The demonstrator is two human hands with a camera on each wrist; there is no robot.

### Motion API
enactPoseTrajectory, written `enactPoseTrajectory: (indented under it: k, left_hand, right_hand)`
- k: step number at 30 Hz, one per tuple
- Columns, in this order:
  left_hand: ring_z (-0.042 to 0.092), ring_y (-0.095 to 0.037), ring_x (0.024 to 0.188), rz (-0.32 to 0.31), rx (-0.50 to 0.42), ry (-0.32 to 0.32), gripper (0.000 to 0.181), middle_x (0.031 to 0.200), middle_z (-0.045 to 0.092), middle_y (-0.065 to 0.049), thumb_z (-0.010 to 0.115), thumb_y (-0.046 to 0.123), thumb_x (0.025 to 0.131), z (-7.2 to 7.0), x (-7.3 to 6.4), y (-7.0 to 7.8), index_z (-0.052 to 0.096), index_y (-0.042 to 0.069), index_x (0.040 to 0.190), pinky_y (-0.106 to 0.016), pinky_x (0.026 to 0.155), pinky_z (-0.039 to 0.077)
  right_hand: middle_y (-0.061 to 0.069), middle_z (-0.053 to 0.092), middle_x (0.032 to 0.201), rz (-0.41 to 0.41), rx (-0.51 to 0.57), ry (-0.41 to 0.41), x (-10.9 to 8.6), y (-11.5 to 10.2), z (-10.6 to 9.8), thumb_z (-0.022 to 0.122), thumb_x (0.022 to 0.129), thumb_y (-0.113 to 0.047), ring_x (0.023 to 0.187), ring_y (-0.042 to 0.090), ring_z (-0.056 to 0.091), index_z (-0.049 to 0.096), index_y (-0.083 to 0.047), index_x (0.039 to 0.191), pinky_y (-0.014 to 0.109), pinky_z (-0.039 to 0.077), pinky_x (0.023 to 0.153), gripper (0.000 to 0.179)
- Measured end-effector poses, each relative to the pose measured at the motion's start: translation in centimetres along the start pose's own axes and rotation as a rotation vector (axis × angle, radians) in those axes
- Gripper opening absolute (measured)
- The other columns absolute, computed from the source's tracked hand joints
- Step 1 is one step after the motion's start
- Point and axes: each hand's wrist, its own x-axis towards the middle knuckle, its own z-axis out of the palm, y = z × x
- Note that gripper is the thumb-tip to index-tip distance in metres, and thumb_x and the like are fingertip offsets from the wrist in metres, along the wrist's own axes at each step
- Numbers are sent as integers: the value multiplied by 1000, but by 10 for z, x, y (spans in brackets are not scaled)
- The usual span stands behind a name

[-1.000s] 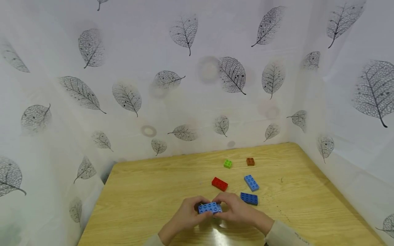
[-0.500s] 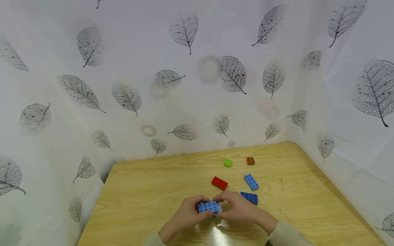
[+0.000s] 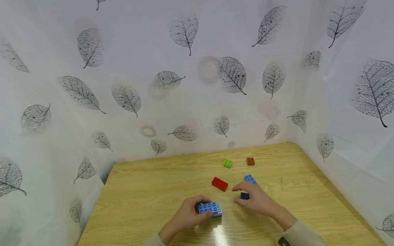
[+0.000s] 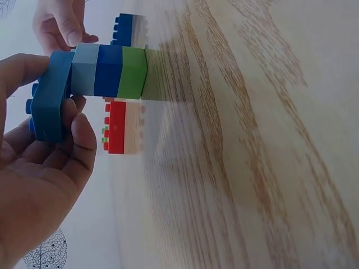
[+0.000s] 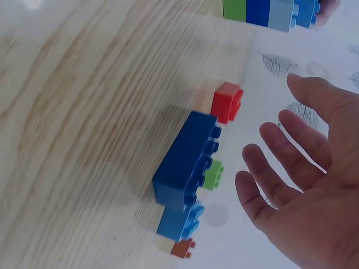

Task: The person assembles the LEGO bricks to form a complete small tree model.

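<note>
Right of its earlier place, the right hand has left the upright stack of blue and green plastic bricks. Head view: it hovers near the dark-blue rectangular plastic brick; a light-blue rectangular plastic brick lies farther off, a red rectangular plastic brick to the left. Left wrist view: the left hand grips the stack's overhanging blue top brick, green base on the wood-grain table. Right wrist view: the right hand's parted fingers hold nothing, apart from the dark-blue brick.
</note>
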Motion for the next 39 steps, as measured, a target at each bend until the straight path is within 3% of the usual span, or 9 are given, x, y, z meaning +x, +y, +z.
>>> enactPoseTrajectory:
  k: [11, 21, 31, 39]
  left_hand:
    - [64, -4, 104, -8, -28, -12, 31, 120, 76, -2, 78, 33, 95, 2, 0, -2, 74, 17, 121, -21, 90, 49]
    - [65, -5, 107, -25, -37, -20, 31, 121, 75, -1, 78, 34, 96, 2, 1, -2, 74, 18, 123, -21, 92, 49]
    - [62, -2, 103, -30, -37, -20, 33, 121, 75, -2, 78, 35, 96, 2, 0, -4, 73, 18, 123, -19, 87, 49]
    - [63, -1, 99, -35, -61, -14, 34, 120, 75, -2, 77, 34, 96, 1, -1, -7, 73, 17, 125, -19, 84, 50]
  right_hand:
    - [7, 72, 126, 81, -7, 26, -12, 27, -6, 82, 92, -35, 115, 34, 68, 72, -7, 127, 48, 58, 94, 45]
    - [5, 73, 125, 135, -31, 53, -25, 41, -4, 86, 88, -36, 111, 29, 70, 71, -7, 128, 42, 58, 94, 51]
    - [8, 71, 130, 239, 50, 60, -36, 53, -2, 91, 82, -36, 122, 35, 66, 70, -9, 132, 58, 51, 105, 61]
    - [10, 68, 136, 304, 108, 34, -34, 63, 1, 91, 82, -39, 129, 38, 61, 70, -13, 135, 61, 48, 109, 63]
